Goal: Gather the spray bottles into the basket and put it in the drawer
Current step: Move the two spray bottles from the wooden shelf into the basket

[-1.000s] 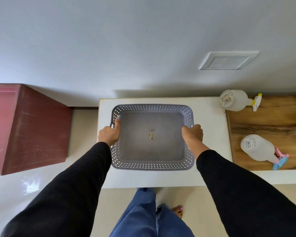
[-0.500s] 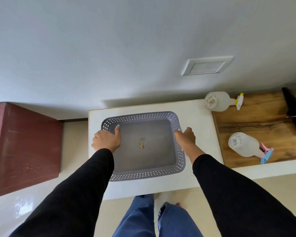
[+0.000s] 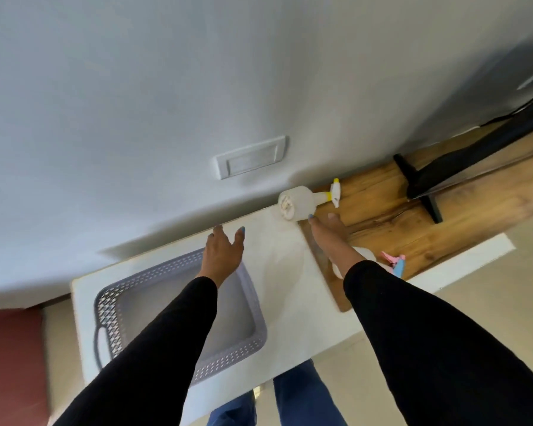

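- Grey perforated plastic forms the basket (image 3: 246,305), which is set on the white counter (image 3: 293,272), left of the wooden top (image 3: 379,216).
- The left hand (image 3: 223,252) is held over the basket's far right corner, fingers spread, nothing gripped.
- The right hand (image 3: 328,230) is stretched, fingers straight, its fingertip at the yellow-nozzled bottle (image 3: 299,202) lying by the wall.
- The pink-and-blue-nozzled bottle (image 3: 393,262) lies nearer, partly hidden under the right forearm.

pink-and-blue spray bottle (image 3: 391,263): body mostly hidden behind the right forearm (image 3: 345,256) (only the trigger end shows)
basket (image 3: 253,305): near side covered by the left sleeve (image 3: 154,342), perforations blurred
black stand (image 3: 425,186): cut off at the right edge
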